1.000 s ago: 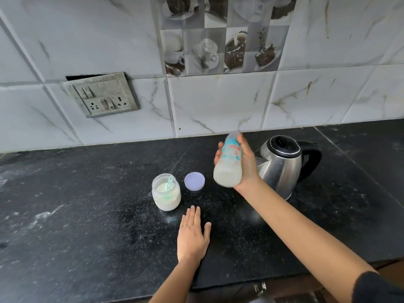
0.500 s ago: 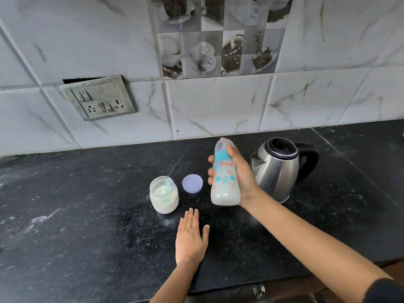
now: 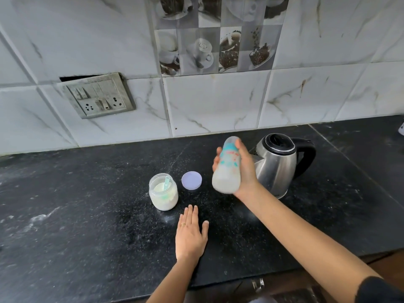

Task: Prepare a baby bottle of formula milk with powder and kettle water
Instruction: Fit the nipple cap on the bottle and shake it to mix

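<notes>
Now, head view, the only one. Right hand (image 3: pixel 244 171) holds the bottle (image 3: pixel 227 169) above the desk (image 3: pixel 87 215), in front of the kettle (image 3: pixel 277 162), tilted, its fingers (image 3: pixel 215 162) clamped round the middle. Milky liquid sits in the bottle's lower part. Left hand (image 3: pixel 190 235) lies flat on the desk, fingers straight, holding nothing. Powder jar (image 3: pixel 163 192) is open with the scoop (image 3: pixel 166 182) inside and the lid (image 3: pixel 191 180) just beside. Step, as judged: shaking to mix. Next calls for a firm grip, then setting the bottle upright.
</notes>
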